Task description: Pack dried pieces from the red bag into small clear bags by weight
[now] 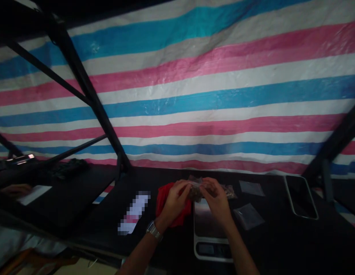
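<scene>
Both my hands meet over the dark table and pinch a small clear plastic bag [196, 188] with dark bits inside. My left hand [174, 201], with a metal watch on its wrist, grips the bag's left side, fingers closed. Closed on the right side of the same bag is my right hand [216, 199]. The bag hangs just above the far end of a small digital scale [211, 233] with a shiny platform. A red cloth or pouch [162, 198] lies under my left hand.
Two empty clear bags [251, 188] [248, 215] lie right of the scale. A phone [301, 196] lies face up at the right. A blurred-out card [133, 213] sits left of the red cloth. A striped tarp [194, 95] hangs behind, with black frame bars [88, 91] at the left.
</scene>
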Demonstrator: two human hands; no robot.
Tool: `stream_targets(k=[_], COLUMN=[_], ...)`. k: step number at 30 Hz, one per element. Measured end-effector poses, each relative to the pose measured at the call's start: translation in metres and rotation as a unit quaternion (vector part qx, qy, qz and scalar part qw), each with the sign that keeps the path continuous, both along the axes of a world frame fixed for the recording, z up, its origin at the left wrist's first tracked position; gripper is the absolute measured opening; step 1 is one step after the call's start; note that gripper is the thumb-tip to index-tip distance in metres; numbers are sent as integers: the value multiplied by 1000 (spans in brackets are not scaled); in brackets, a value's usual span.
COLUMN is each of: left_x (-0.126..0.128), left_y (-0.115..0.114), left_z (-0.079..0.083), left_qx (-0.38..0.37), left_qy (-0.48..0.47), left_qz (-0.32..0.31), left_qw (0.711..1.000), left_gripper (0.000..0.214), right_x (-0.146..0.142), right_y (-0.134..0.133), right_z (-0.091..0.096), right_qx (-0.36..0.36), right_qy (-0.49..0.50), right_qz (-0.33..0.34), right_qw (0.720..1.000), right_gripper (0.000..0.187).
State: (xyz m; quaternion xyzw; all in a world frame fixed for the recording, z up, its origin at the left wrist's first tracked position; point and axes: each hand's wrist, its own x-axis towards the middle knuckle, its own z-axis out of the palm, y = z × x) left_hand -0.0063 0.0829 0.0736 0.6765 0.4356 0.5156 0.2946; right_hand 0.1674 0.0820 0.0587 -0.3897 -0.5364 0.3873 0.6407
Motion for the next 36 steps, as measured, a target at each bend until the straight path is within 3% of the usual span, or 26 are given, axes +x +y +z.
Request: stream_targets(k=[4, 9, 12, 17, 22, 30, 36], left_x=[14, 27, 27, 15, 2, -13, -10], left_y=[14, 27, 30, 19, 4, -1, 1], left_z=[-14, -26, -30, -32, -39, -52, -53], left_qx=[-1, -14, -33, -75, -105, -94, -45], left_qy=[-24, -64, -87, -84, -87, -119, -170], left_qz=[14, 9, 13, 14, -6, 26, 78], left_qw=[1000, 998, 996, 994, 991, 988, 981], left_gripper=[23, 21, 23, 24, 31, 29, 19], right_x=[9, 10, 2, -17, -44, -63, -66], right_y=[3, 7, 9, 11, 12, 5, 7], right_z=[-12, -8, -9, -17, -17, -12, -13], right_qx=[-20, -40, -41, -74, -64, -79, -37], right_qy=[40, 87, 83, 86, 56, 25, 7], right_qz=[-43, -101, -98, -89, -113, -51, -73], right_qw=[998, 990, 991, 990, 990, 995, 997], right_gripper=[34, 36, 39, 45, 33, 36, 33])
